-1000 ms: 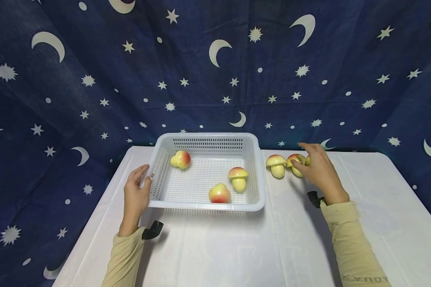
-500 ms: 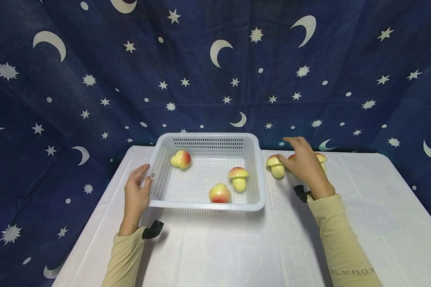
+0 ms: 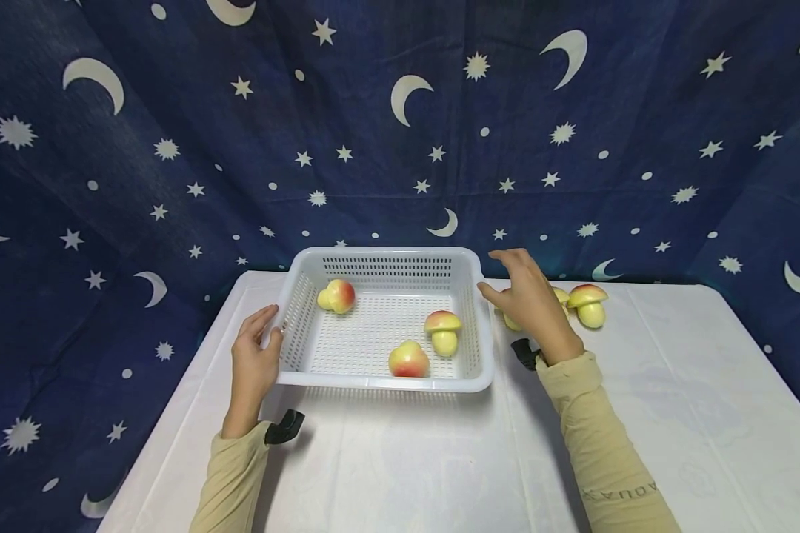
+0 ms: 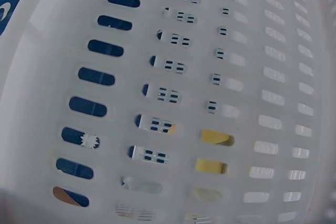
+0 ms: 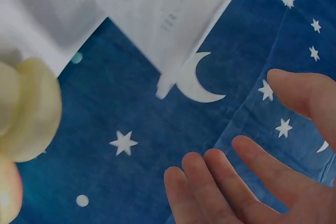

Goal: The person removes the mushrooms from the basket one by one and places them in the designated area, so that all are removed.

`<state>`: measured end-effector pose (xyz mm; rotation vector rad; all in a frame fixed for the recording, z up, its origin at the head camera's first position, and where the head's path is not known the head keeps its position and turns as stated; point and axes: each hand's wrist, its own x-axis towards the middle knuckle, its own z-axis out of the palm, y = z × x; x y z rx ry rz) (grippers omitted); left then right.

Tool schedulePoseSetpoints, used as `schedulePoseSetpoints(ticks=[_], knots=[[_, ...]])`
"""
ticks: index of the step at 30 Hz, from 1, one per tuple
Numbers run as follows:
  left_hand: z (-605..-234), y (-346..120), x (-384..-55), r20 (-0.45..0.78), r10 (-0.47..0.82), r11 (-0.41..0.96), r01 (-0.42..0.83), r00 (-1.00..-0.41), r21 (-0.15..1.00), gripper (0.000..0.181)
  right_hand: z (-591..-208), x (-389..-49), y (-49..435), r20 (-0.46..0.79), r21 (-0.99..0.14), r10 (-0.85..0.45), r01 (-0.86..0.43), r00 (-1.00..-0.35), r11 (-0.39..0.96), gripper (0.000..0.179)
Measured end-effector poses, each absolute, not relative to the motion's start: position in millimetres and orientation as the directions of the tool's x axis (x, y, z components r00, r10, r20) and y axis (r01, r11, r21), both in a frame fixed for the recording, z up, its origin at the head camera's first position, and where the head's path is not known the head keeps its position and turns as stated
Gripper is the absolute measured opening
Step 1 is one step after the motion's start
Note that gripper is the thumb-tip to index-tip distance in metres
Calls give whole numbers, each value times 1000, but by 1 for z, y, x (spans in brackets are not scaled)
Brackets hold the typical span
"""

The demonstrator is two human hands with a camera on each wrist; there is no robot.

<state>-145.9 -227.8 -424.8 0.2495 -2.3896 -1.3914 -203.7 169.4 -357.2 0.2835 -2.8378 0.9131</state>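
A white plastic basket [image 3: 380, 383] with slotted walls holds three yellow toy mushrooms with red-tinged caps: one at the back left [image 3: 337, 296], one upright at the right [image 3: 443, 333], and one cap-forward at the front [image 3: 409, 360]. Against the basket's left wall rests my left hand [image 3: 253, 363], fingers extended, thumb apart. My right hand [image 3: 527, 296] hovers at the basket's right rim, fingers spread and holding nothing. Behind that hand, two more mushrooms are partly hidden; a third mushroom [image 3: 588, 305] shows fully beside them. The left wrist view is filled by the slotted wall [image 4: 184, 82].
A white cloth covers the table [image 3: 400, 459]. Directly behind its far edge hangs a dark blue curtain [image 3: 360, 111] with moons and stars. Pale mushrooms [image 5: 39, 108] stand at the left side of the right wrist view, near the basket's corner [image 5: 163, 40].
My right hand has moved left, from over the mushrooms on the table to the basket's right rim. The rightmost mushroom has come into full view. My left hand and the basket have stayed put.
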Motion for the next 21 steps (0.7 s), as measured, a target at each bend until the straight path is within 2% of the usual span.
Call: schedulePoseSetpoints(ticks=[21], knots=[[-425, -227, -146, 205, -337, 507, 6, -919, 862, 43, -347, -205, 129, 241, -607, -176, -289, -955, 740, 56]])
